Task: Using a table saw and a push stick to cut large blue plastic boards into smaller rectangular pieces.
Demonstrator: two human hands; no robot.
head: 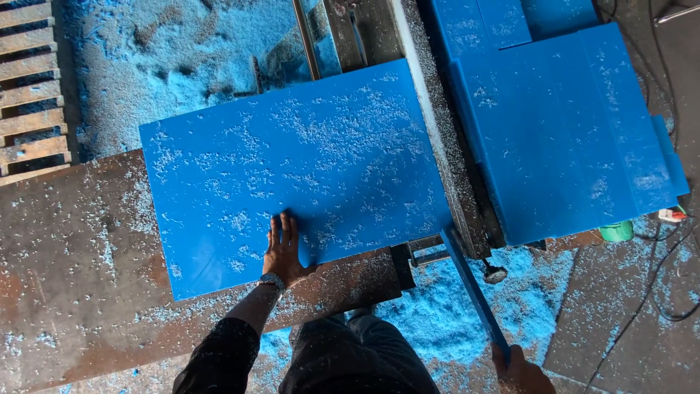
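Note:
A large blue plastic sheet [306, 160] lies flat on a rusty steel table [73, 241], dusted with pale shavings. My left hand [284, 248] presses flat on the sheet near its front edge, fingers together, a watch on the wrist. My right hand [519, 368] at the bottom right grips the lower end of a long narrow blue strip [470, 284] that runs up to the sheet's right corner.
A stack of blue sheets [569, 131] sits to the right of a metal fence rail [445, 138]. Blue shavings cover the floor [452, 306] and the area behind the table. A wooden pallet [29, 87] lies at the far left. Cables trail at the right edge.

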